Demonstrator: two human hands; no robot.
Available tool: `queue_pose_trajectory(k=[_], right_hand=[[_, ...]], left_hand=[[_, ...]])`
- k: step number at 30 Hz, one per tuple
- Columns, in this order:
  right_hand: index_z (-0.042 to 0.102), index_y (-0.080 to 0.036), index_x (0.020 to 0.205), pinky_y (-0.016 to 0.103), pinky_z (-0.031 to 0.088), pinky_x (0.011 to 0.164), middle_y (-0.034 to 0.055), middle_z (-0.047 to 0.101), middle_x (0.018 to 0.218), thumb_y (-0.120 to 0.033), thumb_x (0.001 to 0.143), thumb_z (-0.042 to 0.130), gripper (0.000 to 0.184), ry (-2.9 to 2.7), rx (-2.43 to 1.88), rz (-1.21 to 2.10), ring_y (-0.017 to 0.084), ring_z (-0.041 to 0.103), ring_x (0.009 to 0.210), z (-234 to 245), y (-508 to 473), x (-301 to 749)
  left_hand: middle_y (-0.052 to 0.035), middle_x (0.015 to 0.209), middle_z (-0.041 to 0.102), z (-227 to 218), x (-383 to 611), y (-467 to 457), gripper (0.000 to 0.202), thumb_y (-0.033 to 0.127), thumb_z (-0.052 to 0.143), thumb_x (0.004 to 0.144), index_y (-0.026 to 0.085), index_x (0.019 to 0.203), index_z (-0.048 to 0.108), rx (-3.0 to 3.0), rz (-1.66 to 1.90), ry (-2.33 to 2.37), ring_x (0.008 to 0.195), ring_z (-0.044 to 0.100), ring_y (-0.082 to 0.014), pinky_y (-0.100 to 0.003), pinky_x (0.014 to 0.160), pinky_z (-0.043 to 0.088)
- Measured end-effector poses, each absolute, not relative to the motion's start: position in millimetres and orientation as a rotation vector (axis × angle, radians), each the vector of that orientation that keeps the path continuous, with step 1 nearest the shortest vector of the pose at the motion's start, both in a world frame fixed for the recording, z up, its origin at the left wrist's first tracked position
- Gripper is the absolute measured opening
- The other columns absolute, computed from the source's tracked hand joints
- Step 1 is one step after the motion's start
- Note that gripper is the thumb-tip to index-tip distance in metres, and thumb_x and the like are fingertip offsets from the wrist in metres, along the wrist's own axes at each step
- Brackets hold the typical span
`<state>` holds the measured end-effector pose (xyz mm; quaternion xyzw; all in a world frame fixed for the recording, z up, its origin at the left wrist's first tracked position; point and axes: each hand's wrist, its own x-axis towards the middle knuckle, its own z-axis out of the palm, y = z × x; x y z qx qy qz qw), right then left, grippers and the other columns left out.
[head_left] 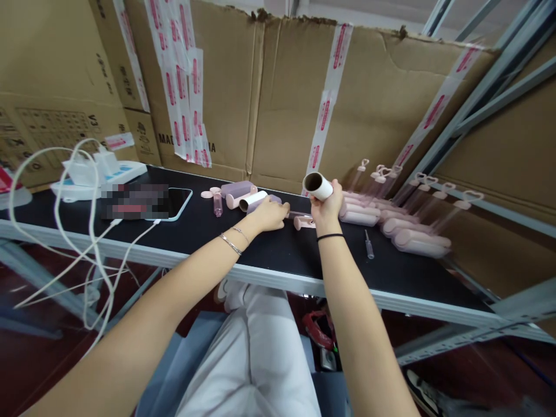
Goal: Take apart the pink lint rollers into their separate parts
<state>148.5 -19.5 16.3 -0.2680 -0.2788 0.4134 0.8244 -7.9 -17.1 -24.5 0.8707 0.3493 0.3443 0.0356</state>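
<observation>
My right hand (327, 204) is raised above the dark shelf top with its fingers wrapped round a white tube (322, 187), whose brown inside shows at the open end. My left hand (270, 216) is low over the surface, its fingers curled in and whatever they hold hidden. Right beside it lie a second white tube (257, 197) and a purple translucent piece. A pale pink part with a round end (304, 222) rests between my hands, and a thin clear rod runs near my left fingertips.
Several pink cylinders with heart-topped clear sticks (421, 242) stand in rows at right. A small screwdriver (369, 245) lies before them. Left are a phone (174, 204), a power strip (130, 172) and looping white cables (93, 231). Cardboard (282, 104) walls the back.
</observation>
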Motion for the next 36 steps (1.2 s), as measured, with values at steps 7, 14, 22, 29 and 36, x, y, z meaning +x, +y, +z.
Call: queue_pose_trajectory(k=[7,14,22,29,36], right_hand=[[0.049,-0.019,0.077,0.017,0.037,0.038,-0.0052,0.054,0.063,-0.038,0.076,0.049,0.019,-0.572,-0.763,0.794,0.009,0.053,0.052,11,-17,145],[0.051,-0.019,0.069,0.022,0.042,0.053,-0.0056,0.048,0.063,-0.038,0.073,0.051,0.02,-0.854,-0.903,0.564,0.01,0.048,0.059,1,-17,119],[0.048,-0.022,0.076,0.039,0.039,0.089,0.0022,0.049,0.081,-0.038,0.081,0.044,0.018,-0.822,-0.968,0.02,0.019,0.049,0.086,1,-27,118],[0.049,-0.023,0.078,0.04,0.04,0.087,0.0037,0.045,0.085,-0.04,0.082,0.045,0.018,-1.007,-0.884,-0.17,0.02,0.048,0.087,1,-33,115],[0.044,-0.02,0.1,0.042,0.039,0.094,0.0096,0.041,0.103,-0.042,0.081,0.047,0.029,-0.992,-0.849,-0.102,0.021,0.046,0.102,-1,-35,111]], left_hand=[[-0.0027,0.067,0.057,3,-9,-19,0.015,0.017,0.043,0.072,0.018,0.073,0.058,1.812,1.562,0.766,0.064,0.053,-0.0146,-0.028,0.068,0.044],[0.0044,0.057,0.042,6,-6,-16,0.012,0.011,0.041,0.072,0.017,0.074,0.051,1.075,1.542,0.625,0.043,0.037,-0.0058,-0.016,0.041,0.028],[0.0039,0.058,0.045,-7,6,-19,0.013,0.016,0.037,0.084,0.019,0.078,0.049,1.204,1.498,0.662,0.042,0.043,-0.0065,-0.015,0.038,0.028],[0.0005,0.07,0.055,-9,5,-22,0.015,0.027,0.036,0.089,0.02,0.089,0.049,1.19,1.521,0.671,0.046,0.054,-0.0079,-0.016,0.04,0.038],[-0.0067,0.085,0.058,-6,7,-33,0.04,0.048,0.025,0.091,0.018,0.105,0.049,1.141,1.409,0.459,0.072,0.06,-0.0153,-0.022,0.053,0.049]])
